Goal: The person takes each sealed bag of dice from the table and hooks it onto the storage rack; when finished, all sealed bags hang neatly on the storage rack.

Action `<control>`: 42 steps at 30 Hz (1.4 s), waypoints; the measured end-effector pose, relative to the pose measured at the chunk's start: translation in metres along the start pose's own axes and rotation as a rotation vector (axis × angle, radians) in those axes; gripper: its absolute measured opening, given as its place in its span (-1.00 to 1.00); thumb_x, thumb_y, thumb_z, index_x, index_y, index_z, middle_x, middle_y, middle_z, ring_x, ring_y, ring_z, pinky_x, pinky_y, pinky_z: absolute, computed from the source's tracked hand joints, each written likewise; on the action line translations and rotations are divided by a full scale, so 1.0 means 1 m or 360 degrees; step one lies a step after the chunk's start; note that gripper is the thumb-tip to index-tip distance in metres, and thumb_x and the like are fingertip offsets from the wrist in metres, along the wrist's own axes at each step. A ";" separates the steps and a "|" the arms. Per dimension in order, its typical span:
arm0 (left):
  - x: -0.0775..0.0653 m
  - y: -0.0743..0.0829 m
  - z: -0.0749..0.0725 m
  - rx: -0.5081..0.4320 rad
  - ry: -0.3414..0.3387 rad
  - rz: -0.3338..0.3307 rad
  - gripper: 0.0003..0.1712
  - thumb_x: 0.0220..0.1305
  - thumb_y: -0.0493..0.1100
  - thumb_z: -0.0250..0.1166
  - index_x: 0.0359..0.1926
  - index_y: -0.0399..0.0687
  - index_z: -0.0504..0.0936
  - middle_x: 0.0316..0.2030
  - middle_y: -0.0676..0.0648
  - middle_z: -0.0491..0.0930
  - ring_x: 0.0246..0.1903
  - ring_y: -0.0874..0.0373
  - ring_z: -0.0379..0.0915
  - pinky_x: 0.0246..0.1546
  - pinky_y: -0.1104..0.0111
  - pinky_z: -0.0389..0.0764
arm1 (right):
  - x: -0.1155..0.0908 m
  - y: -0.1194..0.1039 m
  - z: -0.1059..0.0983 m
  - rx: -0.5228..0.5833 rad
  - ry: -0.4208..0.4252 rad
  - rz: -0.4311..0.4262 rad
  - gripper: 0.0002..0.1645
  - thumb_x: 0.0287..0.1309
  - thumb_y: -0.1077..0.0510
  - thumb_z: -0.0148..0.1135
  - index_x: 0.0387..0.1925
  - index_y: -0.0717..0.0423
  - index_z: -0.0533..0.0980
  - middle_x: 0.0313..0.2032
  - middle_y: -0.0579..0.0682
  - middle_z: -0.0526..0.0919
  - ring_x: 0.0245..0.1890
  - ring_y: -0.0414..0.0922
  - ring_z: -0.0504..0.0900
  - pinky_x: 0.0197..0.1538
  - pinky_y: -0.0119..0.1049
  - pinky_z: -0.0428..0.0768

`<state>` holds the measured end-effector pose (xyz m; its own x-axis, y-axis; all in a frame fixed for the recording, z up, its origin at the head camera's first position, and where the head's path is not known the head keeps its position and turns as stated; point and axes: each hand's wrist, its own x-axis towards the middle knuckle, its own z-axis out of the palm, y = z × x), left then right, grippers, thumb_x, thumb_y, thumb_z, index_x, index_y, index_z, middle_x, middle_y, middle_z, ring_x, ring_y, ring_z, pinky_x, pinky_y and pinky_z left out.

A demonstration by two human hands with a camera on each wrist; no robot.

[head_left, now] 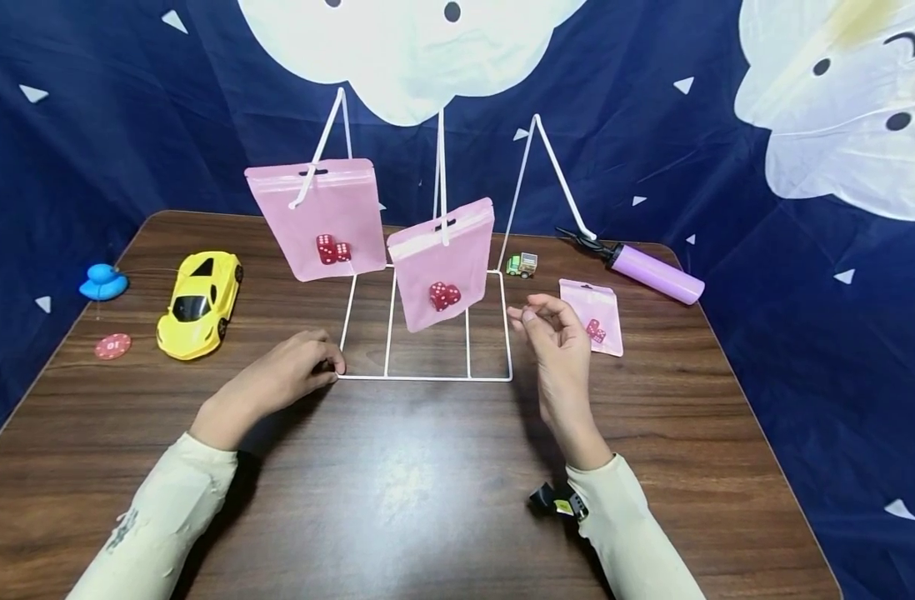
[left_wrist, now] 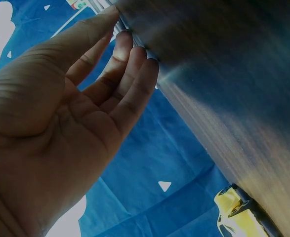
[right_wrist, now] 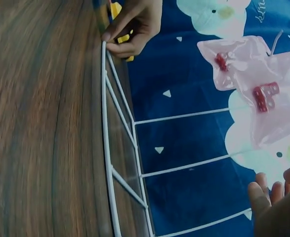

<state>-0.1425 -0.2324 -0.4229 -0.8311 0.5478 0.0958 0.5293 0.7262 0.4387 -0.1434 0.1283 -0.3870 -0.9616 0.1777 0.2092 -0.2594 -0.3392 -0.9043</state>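
Observation:
A white wire display rack (head_left: 427, 378) stands on the table with three raised hook arms. From the left arm hangs a pink zip bag (head_left: 345, 204) with red dice inside. Another pink bag (head_left: 442, 265) of red dice hangs on the middle arm; the right arm (head_left: 558, 167) bears nothing. My left hand (head_left: 281, 375) pinches the rack's front left corner between thumb and finger, as the right wrist view (right_wrist: 137, 24) also shows. Beside the rack's right side, my right hand (head_left: 566, 367) is raised with loosely bent fingers, holding nothing. Behind it lies a smaller pink bag (head_left: 609, 307) with dice, partly covered.
Left on the table are a yellow toy car (head_left: 200, 304), a blue duck (head_left: 103, 283) and a red chip (head_left: 113, 346). A small toy truck (head_left: 522, 265) and a purple hand pump (head_left: 656, 273) lie at the back right. A black strap (head_left: 555, 502) is by the right cuff.

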 end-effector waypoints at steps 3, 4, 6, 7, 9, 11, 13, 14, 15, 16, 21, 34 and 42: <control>-0.001 0.000 0.001 -0.0005 0.0000 -0.0008 -0.83 0.27 -0.42 0.52 -0.28 -0.09 0.73 -0.29 -0.02 0.55 -0.17 -0.11 0.58 -0.01 -0.09 0.62 | 0.003 0.003 -0.005 -0.0012 0.0019 0.0014 -0.79 0.45 0.49 0.17 -0.01 0.28 0.60 -0.18 0.05 0.65 -0.09 -0.11 0.82 0.12 -0.25 0.75; -0.001 0.000 0.001 -0.0004 -0.0002 -0.0011 -0.82 0.27 -0.42 0.52 -0.29 -0.09 0.72 -0.29 -0.02 0.55 -0.17 -0.11 0.58 -0.01 -0.10 0.62 | 0.004 0.004 -0.006 -0.0012 0.0028 0.0020 -0.79 0.45 0.49 0.18 -0.01 0.27 0.61 -0.18 0.06 0.65 -0.10 -0.11 0.82 0.11 -0.26 0.75; 0.000 0.000 0.001 -0.0007 -0.0003 -0.0009 -0.82 0.26 -0.43 0.52 -0.29 -0.09 0.72 -0.29 -0.03 0.55 -0.18 -0.11 0.58 -0.02 -0.09 0.63 | 0.006 0.005 -0.010 -0.0011 0.0043 0.0031 -0.79 0.45 0.48 0.19 -0.01 0.25 0.61 -0.17 0.08 0.65 -0.10 -0.12 0.82 0.09 -0.29 0.75; 0.000 0.000 0.001 -0.0007 -0.0001 -0.0004 -0.82 0.26 -0.43 0.52 -0.29 -0.09 0.72 -0.29 -0.03 0.55 -0.18 -0.11 0.58 -0.02 -0.09 0.63 | 0.007 0.005 -0.011 -0.0016 0.0050 0.0036 -0.79 0.45 0.48 0.19 -0.01 0.25 0.62 -0.17 0.09 0.66 -0.10 -0.12 0.82 0.08 -0.30 0.75; 0.000 -0.001 0.001 -0.0013 0.0001 0.0001 -0.81 0.26 -0.43 0.52 -0.30 -0.10 0.72 -0.30 -0.02 0.55 -0.19 -0.10 0.59 -0.04 -0.08 0.63 | 0.009 0.006 -0.014 -0.0022 0.0060 0.0047 -0.78 0.45 0.49 0.19 -0.01 0.24 0.62 -0.15 0.12 0.67 -0.11 -0.12 0.81 0.07 -0.32 0.75; 0.000 -0.001 0.001 -0.0022 -0.0001 0.0006 -0.81 0.25 -0.44 0.52 -0.30 -0.10 0.72 -0.30 -0.02 0.55 -0.20 -0.09 0.59 -0.04 -0.07 0.64 | 0.011 0.008 -0.017 -0.0040 0.0072 0.0058 -0.77 0.45 0.49 0.18 -0.01 0.22 0.62 -0.15 0.13 0.67 -0.11 -0.12 0.81 0.06 -0.33 0.75; 0.000 -0.001 0.001 -0.0030 -0.0006 0.0005 -0.81 0.26 -0.44 0.52 -0.30 -0.10 0.72 -0.30 -0.02 0.55 -0.20 -0.09 0.59 -0.04 -0.06 0.64 | 0.013 0.010 -0.021 -0.0058 0.0091 0.0074 -0.76 0.45 0.50 0.16 -0.01 0.21 0.61 -0.16 0.11 0.65 -0.12 -0.13 0.81 0.05 -0.33 0.75; 0.000 -0.001 0.001 -0.0034 -0.0009 0.0002 -0.81 0.26 -0.44 0.52 -0.30 -0.10 0.72 -0.30 -0.02 0.55 -0.20 -0.08 0.59 -0.04 -0.06 0.64 | 0.014 0.011 -0.023 -0.0064 0.0102 0.0085 -0.75 0.45 0.51 0.15 -0.01 0.22 0.61 -0.18 0.09 0.63 -0.12 -0.13 0.81 0.04 -0.34 0.75; 0.000 0.000 0.001 -0.0032 -0.0011 0.0000 -0.82 0.26 -0.44 0.52 -0.29 -0.10 0.72 -0.29 -0.02 0.55 -0.19 -0.09 0.59 -0.03 -0.07 0.64 | 0.015 0.012 -0.025 -0.0076 0.0111 0.0095 -0.75 0.45 0.51 0.14 -0.01 0.23 0.60 -0.19 0.07 0.63 -0.12 -0.13 0.81 0.04 -0.35 0.75; 0.000 -0.001 0.002 -0.0030 -0.0009 -0.0002 -0.82 0.26 -0.44 0.52 -0.29 -0.10 0.72 -0.29 -0.03 0.55 -0.18 -0.10 0.59 -0.03 -0.07 0.64 | 0.015 0.012 -0.027 -0.0085 0.0118 0.0103 -0.76 0.45 0.51 0.13 0.01 0.27 0.59 -0.20 0.06 0.62 -0.12 -0.14 0.81 0.04 -0.35 0.74; 0.000 -0.001 0.002 -0.0021 0.0005 -0.0001 -0.81 0.25 -0.44 0.52 -0.30 -0.10 0.72 -0.29 -0.03 0.56 -0.17 -0.11 0.59 -0.02 -0.09 0.63 | 0.018 0.011 -0.032 -0.0155 0.0130 0.0127 -0.76 0.46 0.49 0.12 0.07 0.37 0.55 -0.20 0.02 0.64 -0.12 -0.15 0.80 0.07 -0.34 0.74; 0.001 0.000 0.001 -0.0025 -0.0003 0.0008 -0.81 0.25 -0.44 0.52 -0.30 -0.10 0.72 -0.29 -0.03 0.55 -0.19 -0.10 0.61 -0.04 -0.07 0.65 | 0.027 0.012 -0.054 -0.0253 0.0224 0.0173 -0.69 0.43 0.52 0.10 0.07 0.29 0.60 -0.21 0.01 0.70 -0.12 -0.19 0.79 0.03 -0.40 0.72; 0.001 0.000 0.000 -0.0022 -0.0009 -0.0001 -0.81 0.25 -0.44 0.52 -0.30 -0.10 0.73 -0.30 -0.02 0.54 -0.21 -0.07 0.58 -0.07 -0.04 0.64 | 0.036 0.013 -0.068 -0.0280 0.0258 0.0179 -0.69 0.43 0.52 0.12 0.02 0.22 0.64 -0.23 -0.06 0.66 -0.16 -0.23 0.78 -0.07 -0.48 0.70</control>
<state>-0.1433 -0.2320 -0.4228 -0.8305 0.5497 0.0906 0.5263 0.7208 0.4511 -0.1755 0.1932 -0.4170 -0.9529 0.2985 0.0542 -0.1186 -0.2021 -0.9722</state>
